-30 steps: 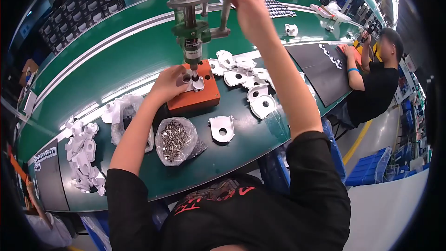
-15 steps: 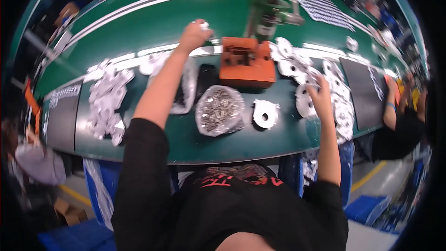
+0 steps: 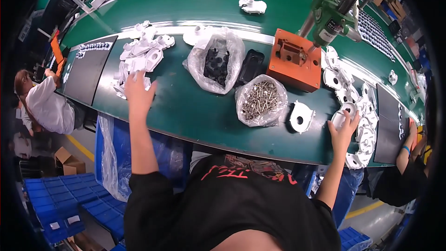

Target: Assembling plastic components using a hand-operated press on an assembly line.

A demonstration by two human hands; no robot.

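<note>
My left hand [image 3: 138,94] reaches to a pile of white plastic housings [image 3: 147,56] at the left of the bench, its fingers spread over the near end. Nothing shows in its grasp. At the right, my right hand [image 3: 343,132] has thumb and fingers about the lower edge of a round white plastic housing cover [image 3: 338,120], beside a heap of similar covers [image 3: 367,139]. Between the hands, one white cover with a round hole [image 3: 299,123] lies flat. Left of it stands a clear bag of metal screws [image 3: 262,100].
An orange fixture block [image 3: 290,76] sits under a green press [image 3: 327,23]. Nearby are a bag of black parts [image 3: 197,72] and a black tray [image 3: 251,65]. Beyond, a white housing [image 3: 253,6] lies on the green belt [image 3: 186,4]. Co-workers sit at both sides.
My left hand has come back from the far belt to the left pile, leaving a white housing on the belt. My right hand has closed about a cover. The view has swung left.
</note>
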